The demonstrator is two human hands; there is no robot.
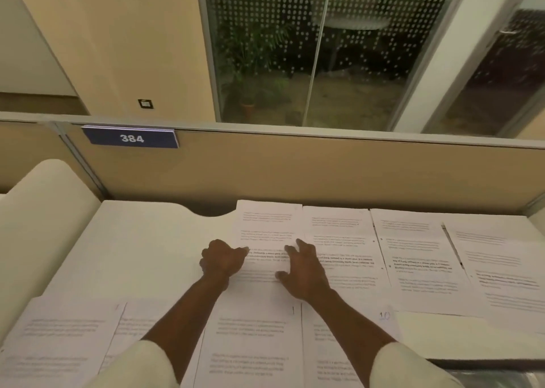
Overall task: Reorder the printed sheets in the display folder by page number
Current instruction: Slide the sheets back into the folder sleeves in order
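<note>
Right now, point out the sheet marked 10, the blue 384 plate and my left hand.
sheet marked 10 [383,316], head view, on the handwritten number at its top right corner.
blue 384 plate [131,138], head view, on the white digits.
left hand [222,259], head view, on the back of the hand.

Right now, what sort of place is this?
Probably an office or library cubicle: a partition bearing a plate numbered 384, printed sheets spread on the desk, a glass wall behind.

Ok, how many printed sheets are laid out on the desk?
8 sheets: four in the far row, four in the near row; overlaps may hide more.
</note>
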